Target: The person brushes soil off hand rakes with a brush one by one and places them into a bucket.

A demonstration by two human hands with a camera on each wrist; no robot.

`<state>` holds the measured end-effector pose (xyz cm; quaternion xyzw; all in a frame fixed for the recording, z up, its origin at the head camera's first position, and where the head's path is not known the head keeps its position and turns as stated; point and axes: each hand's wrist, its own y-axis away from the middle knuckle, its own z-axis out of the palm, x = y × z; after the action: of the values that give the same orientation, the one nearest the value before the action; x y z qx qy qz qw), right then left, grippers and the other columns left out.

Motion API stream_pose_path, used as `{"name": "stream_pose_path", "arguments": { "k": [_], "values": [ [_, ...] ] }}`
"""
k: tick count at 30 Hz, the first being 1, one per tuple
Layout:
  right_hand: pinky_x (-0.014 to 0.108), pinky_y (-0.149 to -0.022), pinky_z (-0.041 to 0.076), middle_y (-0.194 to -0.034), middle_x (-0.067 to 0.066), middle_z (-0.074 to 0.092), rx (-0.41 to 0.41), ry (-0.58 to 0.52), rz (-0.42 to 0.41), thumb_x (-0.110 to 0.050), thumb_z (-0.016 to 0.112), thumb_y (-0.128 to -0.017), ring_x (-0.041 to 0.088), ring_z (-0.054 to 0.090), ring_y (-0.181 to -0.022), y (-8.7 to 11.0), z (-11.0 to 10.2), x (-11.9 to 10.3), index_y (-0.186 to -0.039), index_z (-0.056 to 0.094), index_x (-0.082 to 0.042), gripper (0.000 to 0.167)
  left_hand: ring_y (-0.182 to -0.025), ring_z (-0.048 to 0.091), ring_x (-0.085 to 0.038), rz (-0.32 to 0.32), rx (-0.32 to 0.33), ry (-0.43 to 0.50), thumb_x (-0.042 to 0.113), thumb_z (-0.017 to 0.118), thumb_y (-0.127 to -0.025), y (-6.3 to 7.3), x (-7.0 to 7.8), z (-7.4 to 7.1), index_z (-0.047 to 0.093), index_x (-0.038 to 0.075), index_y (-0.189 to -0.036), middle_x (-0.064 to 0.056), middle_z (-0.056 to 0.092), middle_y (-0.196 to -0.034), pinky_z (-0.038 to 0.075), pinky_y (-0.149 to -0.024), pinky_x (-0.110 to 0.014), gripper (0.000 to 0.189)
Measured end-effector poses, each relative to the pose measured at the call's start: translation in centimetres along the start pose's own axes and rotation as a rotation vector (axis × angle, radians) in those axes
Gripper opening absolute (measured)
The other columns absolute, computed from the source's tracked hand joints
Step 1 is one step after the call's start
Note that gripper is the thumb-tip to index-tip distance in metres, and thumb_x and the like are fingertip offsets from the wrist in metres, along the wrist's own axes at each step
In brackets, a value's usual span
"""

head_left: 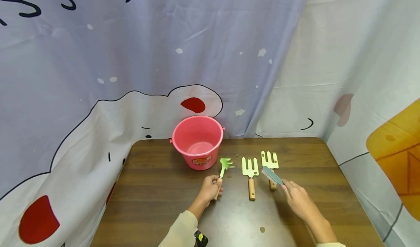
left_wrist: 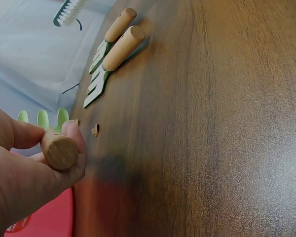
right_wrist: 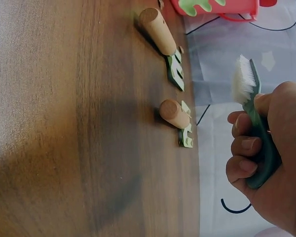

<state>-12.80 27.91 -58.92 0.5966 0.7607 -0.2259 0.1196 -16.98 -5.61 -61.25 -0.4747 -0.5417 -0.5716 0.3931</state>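
My left hand (head_left: 208, 189) grips the wooden handle of a small green hand rake (head_left: 225, 163), its tines up beside the bucket. In the left wrist view, the handle's round end (left_wrist: 62, 153) shows between thumb and fingers. My right hand (head_left: 298, 199) holds a green brush (head_left: 273, 175) with white bristles (right_wrist: 243, 81), raised above the table. Two garden forks with wooden handles lie side by side on the table: one fork (head_left: 251, 170) nearer the middle, the other fork (head_left: 270, 161) partly hidden below the brush.
A pink bucket (head_left: 197, 135) stands at the back of the brown wooden table (head_left: 151, 196). Small brown bits, one brown bit (head_left: 262, 230) near the front, lie scattered on the tabletop and on the forks. A printed curtain (head_left: 137, 50) hangs behind.
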Motion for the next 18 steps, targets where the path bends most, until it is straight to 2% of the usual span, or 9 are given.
{"name": "stream_pose_path", "arguments": {
  "k": [5,12,18],
  "values": [
    [0.060,-0.088,0.059,-0.111,0.023,0.070,-0.013,-0.008,-0.004,-0.012,0.052,-0.108,0.045,0.070,-0.104,0.02,-0.05,-0.11,-0.132,0.061,0.011,0.034,-0.079,0.066,-0.024,-0.006,0.008,-0.006,-0.003,0.050,-0.103,-0.18,-0.17,-0.04,0.051,-0.021,-0.131,-0.033,0.064,-0.109,0.065,-0.071,-0.040,0.033],
    [0.061,-0.091,0.058,-0.115,0.026,0.069,-0.040,-0.034,0.008,-0.012,0.051,-0.108,0.048,0.068,-0.108,0.09,-0.04,-0.23,-0.134,0.059,0.011,0.035,-0.076,0.065,-0.021,-0.018,0.028,-0.019,-0.005,0.046,-0.102,-0.48,-0.69,0.00,0.054,-0.018,-0.125,-0.034,0.066,-0.104,0.061,-0.065,-0.031,0.027],
    [0.061,-0.092,0.058,-0.117,0.027,0.069,-0.037,-0.030,0.000,-0.011,0.052,-0.107,0.048,0.068,-0.109,0.11,0.07,-0.55,-0.134,0.059,0.011,0.035,-0.074,0.063,-0.019,-0.021,0.032,-0.018,-0.005,0.044,-0.102,-0.52,-0.97,0.11,0.053,-0.016,-0.126,-0.033,0.068,-0.103,0.057,-0.062,-0.027,0.028]
  ]
}}
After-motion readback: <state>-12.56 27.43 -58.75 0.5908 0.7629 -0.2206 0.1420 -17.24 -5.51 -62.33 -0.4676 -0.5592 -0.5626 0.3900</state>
